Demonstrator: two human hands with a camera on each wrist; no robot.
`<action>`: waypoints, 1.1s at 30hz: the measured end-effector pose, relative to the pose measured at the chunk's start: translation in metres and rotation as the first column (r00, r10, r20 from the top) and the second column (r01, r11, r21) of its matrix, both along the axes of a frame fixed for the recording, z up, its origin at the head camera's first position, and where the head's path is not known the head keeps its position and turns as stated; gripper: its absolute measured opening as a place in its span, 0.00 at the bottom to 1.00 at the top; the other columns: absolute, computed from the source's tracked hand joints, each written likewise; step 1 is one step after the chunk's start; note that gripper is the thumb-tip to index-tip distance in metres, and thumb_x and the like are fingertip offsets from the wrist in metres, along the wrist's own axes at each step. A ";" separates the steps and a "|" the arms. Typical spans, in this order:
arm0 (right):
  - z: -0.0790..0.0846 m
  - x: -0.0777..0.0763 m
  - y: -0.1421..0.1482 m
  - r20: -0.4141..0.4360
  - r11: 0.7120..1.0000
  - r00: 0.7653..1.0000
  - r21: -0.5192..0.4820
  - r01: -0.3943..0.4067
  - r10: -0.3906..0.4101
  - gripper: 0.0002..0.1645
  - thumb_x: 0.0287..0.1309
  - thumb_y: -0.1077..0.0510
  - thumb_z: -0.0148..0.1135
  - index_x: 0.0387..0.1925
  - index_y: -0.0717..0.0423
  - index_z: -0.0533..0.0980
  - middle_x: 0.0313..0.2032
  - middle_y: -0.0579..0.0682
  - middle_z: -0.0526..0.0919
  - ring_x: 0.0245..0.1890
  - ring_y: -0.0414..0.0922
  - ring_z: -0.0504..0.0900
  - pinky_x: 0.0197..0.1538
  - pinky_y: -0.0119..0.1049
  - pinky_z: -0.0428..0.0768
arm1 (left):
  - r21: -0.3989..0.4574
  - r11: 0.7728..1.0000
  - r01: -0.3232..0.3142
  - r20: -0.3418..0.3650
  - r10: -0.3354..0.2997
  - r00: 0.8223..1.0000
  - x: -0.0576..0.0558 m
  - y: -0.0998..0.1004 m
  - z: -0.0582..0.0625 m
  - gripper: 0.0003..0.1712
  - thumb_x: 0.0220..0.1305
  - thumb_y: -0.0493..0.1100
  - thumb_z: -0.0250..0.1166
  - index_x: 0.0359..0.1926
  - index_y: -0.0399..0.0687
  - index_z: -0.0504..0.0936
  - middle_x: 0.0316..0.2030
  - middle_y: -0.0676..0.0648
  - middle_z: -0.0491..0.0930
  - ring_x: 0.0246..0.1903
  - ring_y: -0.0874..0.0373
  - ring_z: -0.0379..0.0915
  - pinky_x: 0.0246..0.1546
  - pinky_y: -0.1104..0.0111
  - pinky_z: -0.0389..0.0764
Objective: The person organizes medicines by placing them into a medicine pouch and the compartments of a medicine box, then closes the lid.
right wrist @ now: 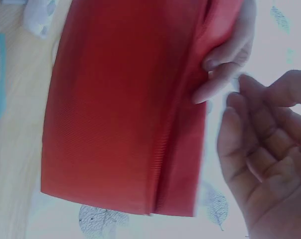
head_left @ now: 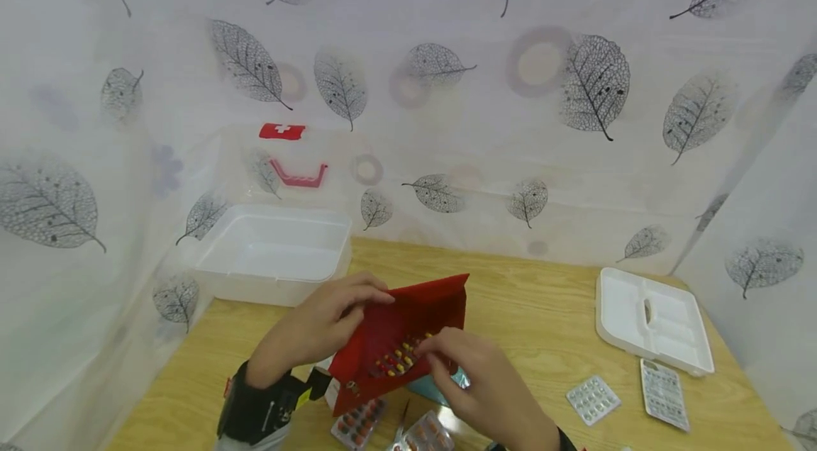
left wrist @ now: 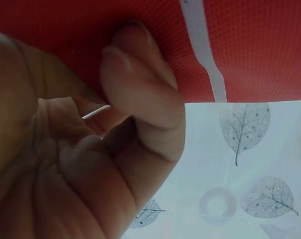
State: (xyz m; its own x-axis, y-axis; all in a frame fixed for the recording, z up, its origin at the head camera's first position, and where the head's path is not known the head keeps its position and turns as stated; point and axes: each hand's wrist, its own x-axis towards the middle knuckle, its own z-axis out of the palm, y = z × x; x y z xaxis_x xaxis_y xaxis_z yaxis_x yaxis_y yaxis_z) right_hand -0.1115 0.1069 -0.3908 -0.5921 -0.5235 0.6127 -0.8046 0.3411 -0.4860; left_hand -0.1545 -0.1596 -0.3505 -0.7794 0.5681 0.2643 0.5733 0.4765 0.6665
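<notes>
White plastic box [head_left: 255,289] left of frame. Left hand [head_left: 319,323] curls its fingers on the edge of the red pouch [head_left: 440,296], lower centre, mouth gaping. Pill pack [head_left: 391,364] inside. Right hand [head_left: 475,374] at the mouth, fingers loosely bent, nothing visibly gripped. Step: likely packing or unpacking the pouch, can't tell which. Next move calls for left steadying the mouth, right pushing or pinching the pack. White tray [head_left: 620,309], silver pill sheet [head_left: 593,400] lower right.
</notes>
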 end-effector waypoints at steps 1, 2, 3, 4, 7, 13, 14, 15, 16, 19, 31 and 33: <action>0.001 0.001 0.000 -0.016 1.000 1.000 -0.017 -0.013 0.012 0.16 0.61 0.69 0.62 0.44 0.46 0.81 0.35 0.37 0.82 0.30 0.28 0.74 0.34 0.16 0.73 | 0.000 1.000 0.000 0.009 0.000 1.000 0.000 -0.001 0.000 0.22 0.69 0.26 0.51 0.56 0.43 0.84 0.55 0.51 0.81 0.50 0.54 0.78 0.50 0.65 0.83; 0.003 0.003 0.001 -0.021 0.999 1.000 -0.028 -0.024 0.023 0.17 0.59 0.69 0.62 0.44 0.46 0.81 0.32 0.36 0.81 0.28 0.28 0.73 0.33 0.15 0.72 | -0.002 1.000 -0.004 0.016 0.004 1.000 0.000 -0.002 0.000 0.22 0.69 0.26 0.51 0.57 0.43 0.83 0.56 0.51 0.80 0.51 0.54 0.78 0.50 0.65 0.83; 0.004 0.004 0.001 -0.026 0.999 0.999 -0.033 -0.040 0.039 0.18 0.58 0.70 0.63 0.44 0.46 0.81 0.31 0.36 0.81 0.27 0.27 0.72 0.32 0.15 0.72 | -0.005 1.000 -0.008 0.019 0.008 1.000 0.000 -0.002 0.000 0.22 0.69 0.26 0.51 0.57 0.42 0.83 0.57 0.50 0.80 0.51 0.53 0.78 0.50 0.65 0.83; 0.005 0.005 0.001 -0.022 0.998 0.998 -0.032 -0.055 0.054 0.18 0.57 0.70 0.63 0.43 0.46 0.81 0.30 0.35 0.80 0.27 0.26 0.71 0.31 0.15 0.71 | -0.004 1.000 -0.013 0.026 0.013 1.000 -0.001 -0.003 0.000 0.22 0.69 0.26 0.51 0.58 0.41 0.82 0.58 0.50 0.80 0.52 0.52 0.78 0.50 0.65 0.83; 0.004 0.008 0.003 0.011 0.995 0.995 0.009 -0.099 0.099 0.19 0.56 0.70 0.65 0.42 0.43 0.81 0.27 0.32 0.79 0.26 0.23 0.71 0.30 0.14 0.72 | -0.012 1.000 -0.025 0.007 0.025 1.000 -0.002 -0.003 0.002 0.22 0.69 0.26 0.51 0.59 0.40 0.81 0.59 0.48 0.79 0.51 0.50 0.78 0.48 0.67 0.83; -0.021 0.009 0.001 0.260 0.952 0.960 0.251 -0.175 0.108 0.09 0.61 0.60 0.68 0.40 0.41 0.81 0.31 0.31 0.80 0.29 0.23 0.74 0.33 0.17 0.75 | 0.005 0.999 -0.043 -0.028 0.043 0.999 0.000 -0.005 0.003 0.21 0.70 0.26 0.51 0.57 0.41 0.82 0.58 0.48 0.80 0.50 0.50 0.78 0.46 0.67 0.83; -0.027 0.008 -0.001 0.295 0.932 0.951 0.311 -0.186 0.091 0.07 0.62 0.57 0.68 0.41 0.42 0.81 0.32 0.32 0.81 0.30 0.24 0.74 0.34 0.19 0.76 | 0.013 0.999 -0.042 -0.022 0.043 0.999 0.000 -0.005 0.003 0.21 0.70 0.26 0.51 0.57 0.42 0.82 0.58 0.48 0.80 0.51 0.50 0.78 0.47 0.66 0.83; -0.034 0.007 -0.002 0.301 0.904 0.951 0.381 -0.192 0.075 0.07 0.62 0.54 0.69 0.42 0.43 0.82 0.34 0.33 0.81 0.32 0.25 0.75 0.35 0.20 0.76 | 0.018 0.999 -0.041 -0.014 0.042 0.999 0.001 -0.005 0.003 0.21 0.70 0.26 0.51 0.57 0.41 0.82 0.58 0.48 0.80 0.51 0.49 0.78 0.47 0.65 0.84; -0.040 0.006 -0.004 0.311 0.871 0.949 0.449 -0.199 0.057 0.09 0.63 0.49 0.69 0.43 0.44 0.82 0.35 0.33 0.81 0.33 0.26 0.74 0.36 0.21 0.77 | 0.024 0.999 -0.040 -0.005 0.040 0.999 0.001 -0.005 0.003 0.21 0.70 0.26 0.51 0.57 0.41 0.82 0.58 0.48 0.80 0.52 0.49 0.78 0.48 0.65 0.84; -0.058 0.003 -0.010 0.316 0.776 0.948 0.590 -0.224 0.034 0.17 0.61 0.40 0.68 0.46 0.43 0.83 0.39 0.35 0.81 0.36 0.28 0.73 0.38 0.25 0.78 | 0.033 0.999 -0.040 0.017 0.039 0.999 0.000 -0.006 0.003 0.21 0.71 0.26 0.51 0.58 0.42 0.81 0.58 0.47 0.80 0.52 0.47 0.78 0.47 0.65 0.84; -0.085 -0.002 -0.023 0.302 0.702 0.952 0.666 -0.251 0.053 0.11 0.64 0.43 0.66 0.44 0.40 0.84 0.39 0.34 0.81 0.37 0.29 0.73 0.38 0.27 0.78 | 0.022 0.999 -0.028 0.058 0.026 0.998 0.000 -0.009 0.005 0.22 0.71 0.27 0.51 0.59 0.41 0.81 0.59 0.47 0.79 0.51 0.48 0.78 0.45 0.70 0.83; -0.095 -0.005 -0.022 0.305 0.693 0.950 0.672 -0.260 0.061 0.09 0.65 0.44 0.65 0.42 0.40 0.84 0.39 0.33 0.81 0.36 0.29 0.73 0.38 0.27 0.77 | 0.024 0.999 -0.030 0.058 0.028 0.998 0.000 -0.008 0.003 0.21 0.71 0.27 0.51 0.59 0.41 0.81 0.59 0.47 0.80 0.51 0.48 0.78 0.46 0.70 0.83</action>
State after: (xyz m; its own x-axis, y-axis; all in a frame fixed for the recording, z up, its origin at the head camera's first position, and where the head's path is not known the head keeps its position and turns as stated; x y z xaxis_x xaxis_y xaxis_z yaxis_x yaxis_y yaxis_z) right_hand -0.1164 0.0851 -0.4856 -0.5307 -0.8392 -0.1188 -0.7707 0.5361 -0.3444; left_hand -0.1543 -0.1674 -0.3474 -0.8099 0.5387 0.2320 0.5196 0.4755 0.7098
